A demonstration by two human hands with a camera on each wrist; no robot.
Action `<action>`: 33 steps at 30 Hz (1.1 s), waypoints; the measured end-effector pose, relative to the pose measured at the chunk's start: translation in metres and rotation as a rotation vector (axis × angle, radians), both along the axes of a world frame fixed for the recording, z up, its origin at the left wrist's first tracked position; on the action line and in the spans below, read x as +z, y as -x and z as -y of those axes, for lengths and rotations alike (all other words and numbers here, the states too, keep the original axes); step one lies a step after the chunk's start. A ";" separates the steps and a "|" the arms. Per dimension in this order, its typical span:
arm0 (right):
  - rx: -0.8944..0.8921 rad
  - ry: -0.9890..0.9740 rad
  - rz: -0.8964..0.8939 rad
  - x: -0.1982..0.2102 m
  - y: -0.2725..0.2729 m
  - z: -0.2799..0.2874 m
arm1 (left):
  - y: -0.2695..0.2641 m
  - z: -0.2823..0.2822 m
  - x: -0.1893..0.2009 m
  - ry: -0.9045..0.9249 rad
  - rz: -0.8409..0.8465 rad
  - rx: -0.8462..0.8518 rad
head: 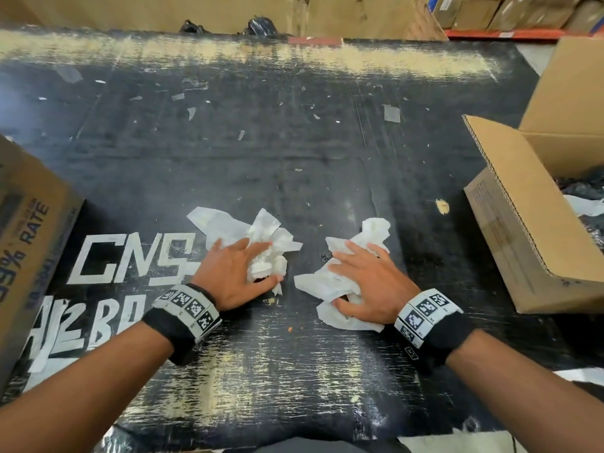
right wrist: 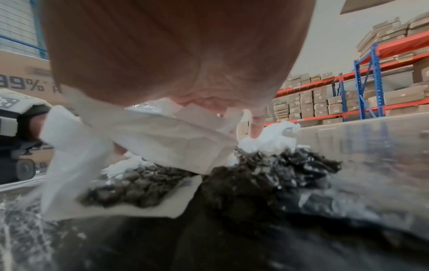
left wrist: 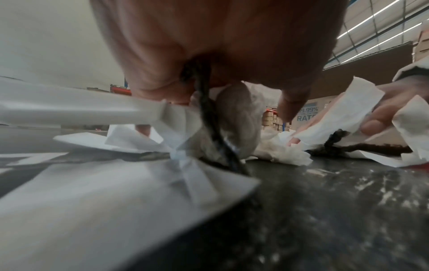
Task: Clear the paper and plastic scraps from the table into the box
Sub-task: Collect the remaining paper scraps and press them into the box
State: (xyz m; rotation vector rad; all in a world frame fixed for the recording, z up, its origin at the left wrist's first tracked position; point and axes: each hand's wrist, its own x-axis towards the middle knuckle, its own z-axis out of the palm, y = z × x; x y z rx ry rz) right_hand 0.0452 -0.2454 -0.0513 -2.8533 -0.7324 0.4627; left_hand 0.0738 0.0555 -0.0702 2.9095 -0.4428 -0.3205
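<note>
Two heaps of crumpled white paper scraps lie on the black table (head: 294,158) near its front. My left hand (head: 266,261) cups the left heap (head: 228,223), fingers draped over the wad and thumb hooked under it. A black twisted cord (left wrist: 209,119) runs through that paper (left wrist: 116,201) below my palm. My right hand (head: 340,286) lies on the right heap (head: 376,230), with its thumb pinching the near edge. Under that paper (right wrist: 162,139) sits dark crumpled material (right wrist: 267,174). The open cardboard box (head: 510,217) stands at the table's right edge.
The box on the right holds dark plastic and white paper (head: 585,197). A printed carton (head: 29,223) stands at the left edge. Several small tape and plastic bits (head: 391,112) dot the far half of the table, with a yellowish crumb (head: 442,206) near the box.
</note>
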 end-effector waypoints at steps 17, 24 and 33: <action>0.004 0.171 -0.127 -0.023 -0.020 0.008 | -0.018 0.013 -0.020 -0.065 -0.117 -0.024; 0.022 0.059 -0.097 -0.023 -0.016 0.006 | -0.003 0.034 -0.004 -0.097 -0.088 -0.155; -0.077 0.077 -0.031 -0.020 -0.014 -0.010 | -0.006 0.043 0.005 0.003 -0.061 -0.112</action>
